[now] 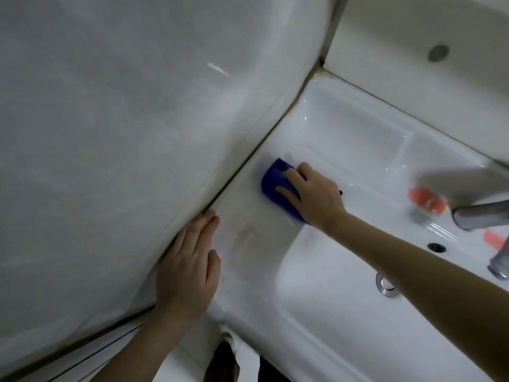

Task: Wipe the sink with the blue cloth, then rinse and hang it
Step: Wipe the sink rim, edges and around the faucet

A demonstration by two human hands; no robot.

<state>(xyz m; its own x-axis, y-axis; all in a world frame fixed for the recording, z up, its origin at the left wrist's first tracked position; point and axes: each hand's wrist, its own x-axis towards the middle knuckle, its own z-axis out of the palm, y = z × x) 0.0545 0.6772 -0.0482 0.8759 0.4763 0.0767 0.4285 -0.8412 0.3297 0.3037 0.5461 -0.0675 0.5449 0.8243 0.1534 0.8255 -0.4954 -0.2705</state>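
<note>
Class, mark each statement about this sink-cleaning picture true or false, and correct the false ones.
1. The right hand holds the blue cloth against the sink. True.
2. The left hand also holds the blue cloth. False: it lies flat on the sink's rim beside the wall, apart from the cloth and holding nothing.
3. The blue cloth lies down in the basin. False: it is bunched on the flat ledge beside the basin, under the right hand.
4. The drain in the basin is in plain view, with nothing over it. True.
</note>
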